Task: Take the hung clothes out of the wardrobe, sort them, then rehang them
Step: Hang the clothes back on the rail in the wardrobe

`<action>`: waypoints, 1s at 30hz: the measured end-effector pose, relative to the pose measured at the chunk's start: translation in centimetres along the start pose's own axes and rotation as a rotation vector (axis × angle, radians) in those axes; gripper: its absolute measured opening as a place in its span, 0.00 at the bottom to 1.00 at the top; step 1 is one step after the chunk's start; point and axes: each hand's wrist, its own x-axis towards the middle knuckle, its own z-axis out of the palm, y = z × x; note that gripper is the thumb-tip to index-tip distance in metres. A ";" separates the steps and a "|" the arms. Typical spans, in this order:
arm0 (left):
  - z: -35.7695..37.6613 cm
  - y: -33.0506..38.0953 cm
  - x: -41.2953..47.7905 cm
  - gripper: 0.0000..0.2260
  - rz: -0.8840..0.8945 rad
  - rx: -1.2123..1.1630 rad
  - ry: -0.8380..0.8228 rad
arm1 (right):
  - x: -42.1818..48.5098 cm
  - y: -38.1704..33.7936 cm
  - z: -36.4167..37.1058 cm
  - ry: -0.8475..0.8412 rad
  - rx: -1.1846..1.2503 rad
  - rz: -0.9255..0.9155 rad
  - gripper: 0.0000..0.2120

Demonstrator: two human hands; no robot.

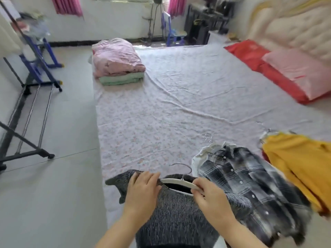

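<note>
Pale grey floor [53,176] fills the left of the frame, and daylight falls evenly over the room. A wide bed [179,104] under a creased, faintly flowered white sheet takes up the centre. At its upper left corner a folded pink quilt [116,58] lies on a folded green blanket [121,79]. At upper right a pink pillow [295,72] rests on red bedding [259,56] below a cream tufted headboard [295,29]. The far white wall [111,24] has a dark skirting and pink curtains [67,5] along the top edge. In front of it stand a thin tripod stand [154,20] and a small blue chair [174,34]. A black metal rack [26,122] stands along the left edge.
</note>
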 end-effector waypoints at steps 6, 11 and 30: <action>-4.2 6.3 -1.6 0.14 0.428 -0.053 0.198 | -11.0 -3.2 -6.0 0.295 0.042 0.154 0.09; -5.4 14.2 -4.5 0.15 0.623 -0.212 0.101 | -21.1 -3.7 -10.4 0.525 -0.073 0.273 0.11; -1.1 54.1 -42.5 0.09 1.396 -0.677 -0.457 | -75.3 -4.7 -16.9 0.983 -0.849 1.019 0.33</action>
